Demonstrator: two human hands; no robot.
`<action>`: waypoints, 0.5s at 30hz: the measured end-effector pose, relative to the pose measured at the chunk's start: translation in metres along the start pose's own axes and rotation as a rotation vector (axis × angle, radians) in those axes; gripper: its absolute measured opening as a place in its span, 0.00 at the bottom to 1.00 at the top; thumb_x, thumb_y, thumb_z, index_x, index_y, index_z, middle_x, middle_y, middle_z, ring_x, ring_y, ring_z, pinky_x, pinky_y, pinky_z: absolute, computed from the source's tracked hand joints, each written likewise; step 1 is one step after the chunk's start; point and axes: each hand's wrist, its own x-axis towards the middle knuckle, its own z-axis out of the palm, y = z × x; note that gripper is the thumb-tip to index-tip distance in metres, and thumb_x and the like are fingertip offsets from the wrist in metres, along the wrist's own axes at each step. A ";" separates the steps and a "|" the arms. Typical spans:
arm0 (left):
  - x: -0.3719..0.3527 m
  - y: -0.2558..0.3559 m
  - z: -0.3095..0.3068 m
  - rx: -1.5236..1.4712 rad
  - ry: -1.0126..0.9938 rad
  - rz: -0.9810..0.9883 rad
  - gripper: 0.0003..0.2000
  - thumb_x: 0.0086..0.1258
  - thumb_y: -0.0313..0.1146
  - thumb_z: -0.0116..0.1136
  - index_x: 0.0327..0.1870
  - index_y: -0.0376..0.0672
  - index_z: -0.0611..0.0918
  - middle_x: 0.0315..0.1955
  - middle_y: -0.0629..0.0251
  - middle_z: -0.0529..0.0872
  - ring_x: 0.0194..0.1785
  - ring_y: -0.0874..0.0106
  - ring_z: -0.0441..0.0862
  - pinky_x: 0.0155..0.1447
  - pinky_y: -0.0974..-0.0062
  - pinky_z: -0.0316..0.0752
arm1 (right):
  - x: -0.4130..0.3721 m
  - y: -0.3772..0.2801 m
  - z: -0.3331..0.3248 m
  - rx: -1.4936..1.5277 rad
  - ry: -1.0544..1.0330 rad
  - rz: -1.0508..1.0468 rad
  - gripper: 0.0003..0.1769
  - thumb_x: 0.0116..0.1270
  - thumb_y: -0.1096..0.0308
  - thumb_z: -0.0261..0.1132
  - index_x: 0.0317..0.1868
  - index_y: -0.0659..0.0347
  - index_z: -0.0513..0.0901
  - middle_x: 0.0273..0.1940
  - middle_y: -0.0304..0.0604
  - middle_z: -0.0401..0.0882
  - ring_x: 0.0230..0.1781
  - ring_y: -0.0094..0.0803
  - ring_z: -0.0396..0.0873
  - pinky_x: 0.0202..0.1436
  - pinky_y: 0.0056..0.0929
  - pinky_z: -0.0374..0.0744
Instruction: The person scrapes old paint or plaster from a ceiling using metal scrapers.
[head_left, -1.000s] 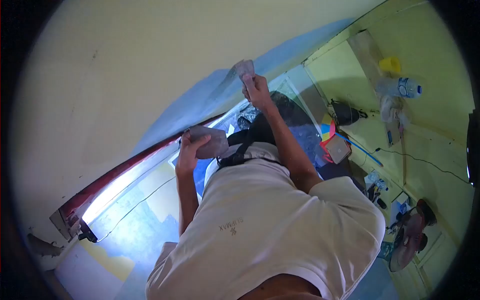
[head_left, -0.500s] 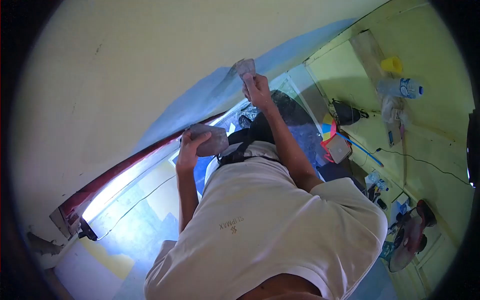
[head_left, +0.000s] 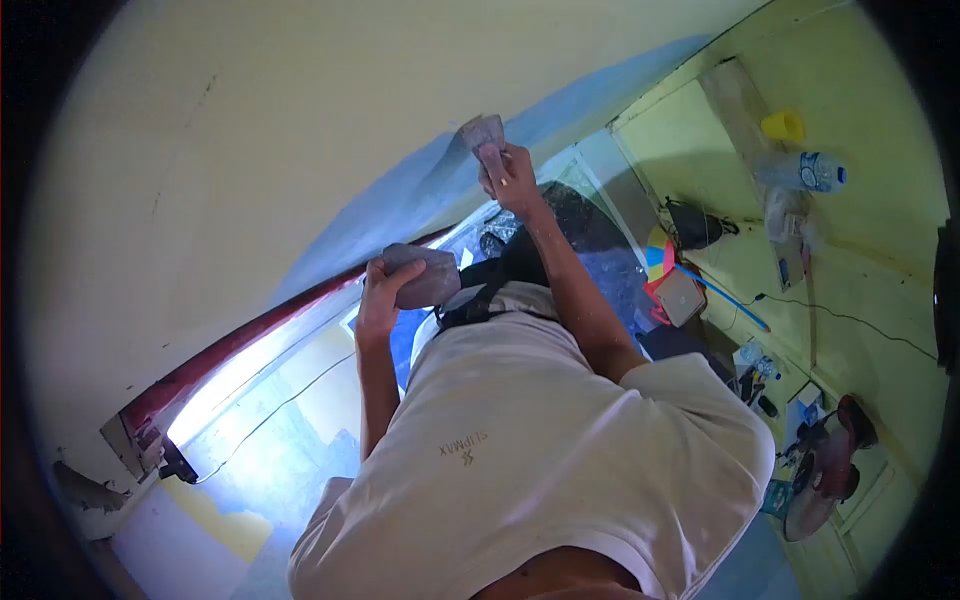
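My left hand (head_left: 377, 297) is closed on a flat grey block (head_left: 428, 279), its thumb lying across the top, in front of my waist. Farther up and to the right, my right hand (head_left: 516, 181) grips a putty knife (head_left: 483, 135) with a wide greyish blade. The blade lies at the blue patch (head_left: 400, 190) on the cream wall (head_left: 220, 150); whether it touches the surface cannot be told.
A bright lamp (head_left: 225, 385) shines at lower left beside a red edge (head_left: 190, 373). At right are a yellow cup (head_left: 783, 126), a plastic bottle (head_left: 815, 173), a black bag (head_left: 693, 224), a blue stick (head_left: 725, 298) and a fan (head_left: 830, 465).
My right hand and the putty knife have shifted slightly to the left, and the blade has turned a little. My left hand with the block has barely moved.
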 end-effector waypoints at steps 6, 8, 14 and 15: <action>0.010 -0.004 -0.011 -0.040 -0.030 -0.001 0.12 0.55 0.26 0.69 0.41 0.38 0.83 0.35 0.64 0.87 0.39 0.73 0.83 0.47 0.73 0.77 | -0.005 -0.007 0.004 0.090 0.053 0.101 0.27 0.74 0.46 0.57 0.27 0.62 0.75 0.17 0.30 0.68 0.16 0.16 0.65 0.17 0.21 0.63; 0.001 0.004 -0.004 -0.053 -0.015 -0.022 0.12 0.55 0.26 0.70 0.40 0.38 0.83 0.35 0.64 0.87 0.39 0.73 0.83 0.47 0.73 0.77 | -0.011 -0.012 0.005 0.089 0.055 0.118 0.26 0.74 0.46 0.57 0.27 0.61 0.74 0.17 0.30 0.67 0.15 0.15 0.65 0.16 0.20 0.62; 0.006 -0.001 -0.012 -0.053 0.016 0.023 0.12 0.55 0.26 0.69 0.40 0.36 0.83 0.35 0.63 0.87 0.38 0.72 0.84 0.47 0.72 0.77 | -0.015 -0.010 0.002 0.129 0.046 0.136 0.25 0.74 0.45 0.57 0.27 0.58 0.71 0.17 0.28 0.65 0.14 0.15 0.63 0.15 0.19 0.60; 0.003 -0.003 -0.012 -0.063 0.034 0.023 0.12 0.55 0.26 0.69 0.41 0.36 0.83 0.35 0.63 0.87 0.38 0.72 0.84 0.47 0.72 0.77 | -0.018 -0.007 0.001 0.129 0.060 0.149 0.25 0.74 0.46 0.57 0.27 0.58 0.71 0.17 0.29 0.65 0.14 0.15 0.63 0.15 0.19 0.60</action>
